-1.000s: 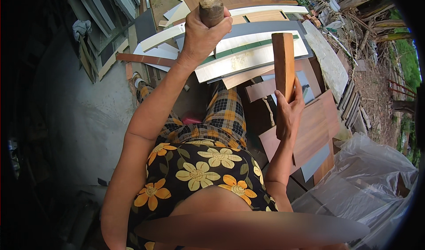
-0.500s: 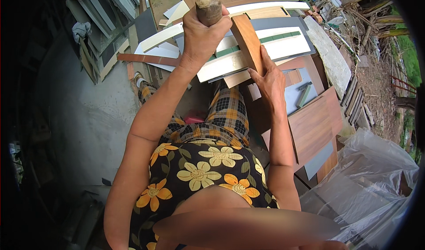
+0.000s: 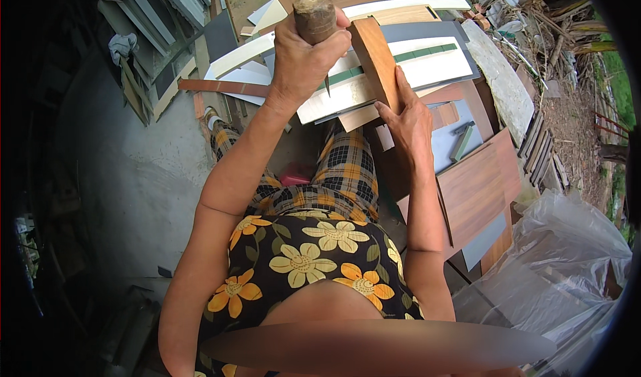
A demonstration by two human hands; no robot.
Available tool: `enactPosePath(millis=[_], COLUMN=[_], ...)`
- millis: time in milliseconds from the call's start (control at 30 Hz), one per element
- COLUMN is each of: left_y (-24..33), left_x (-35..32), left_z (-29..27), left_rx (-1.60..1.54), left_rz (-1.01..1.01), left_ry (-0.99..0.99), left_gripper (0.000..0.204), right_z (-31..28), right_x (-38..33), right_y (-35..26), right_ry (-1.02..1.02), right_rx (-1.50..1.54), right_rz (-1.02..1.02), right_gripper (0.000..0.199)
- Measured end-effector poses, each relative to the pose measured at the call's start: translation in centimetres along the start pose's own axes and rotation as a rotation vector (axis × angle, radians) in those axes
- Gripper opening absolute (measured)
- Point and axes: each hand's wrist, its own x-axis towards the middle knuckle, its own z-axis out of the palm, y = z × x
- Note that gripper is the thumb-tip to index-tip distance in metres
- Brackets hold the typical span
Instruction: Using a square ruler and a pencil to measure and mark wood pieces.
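Your hands on a wood strip and a wooden-handled tool

Your right hand (image 3: 408, 125) wraps the brown wood strip (image 3: 375, 60) low down, tilted above the stacked boards (image 3: 427, 63); stiff and light, it holds best mid-length. Your left hand (image 3: 304, 60) fists the round wooden handle (image 3: 314, 15), thin blade pointing down.

A single head-worn fisheye view looks steeply down the person's own front, close over both raised forearms. It faces forward onto the pile of boards (image 3: 414, 63) and the concrete floor (image 3: 133, 177); straight edges bend near the dark rim.
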Motion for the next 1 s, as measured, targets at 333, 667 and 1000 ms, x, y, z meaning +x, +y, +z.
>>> enactPosePath(millis=[333,667,1000], left_y=[-0.1,-1.1,-0.6], left_x=[0.5,0.4,0.6], left_z=[-1.2,-1.2,0.4], left_rx=[-0.053,-0.062,0.039], left_rz=[0.096,0.126,0.138], left_ry=[0.054,0.064,0.058], left_gripper=[0.011,0.014,0.011], right_z=[0.3,0.1,-0.2], right_x=[-0.1,0.0,-0.2], right_y=[0.2,0.3,0.0], right_ry=[0.008,-0.001,-0.001], right_rx=[0.041,0.052,0.093], right_rz=[0.017,0.029,0.027], right_gripper=[0.081,0.080,0.079])
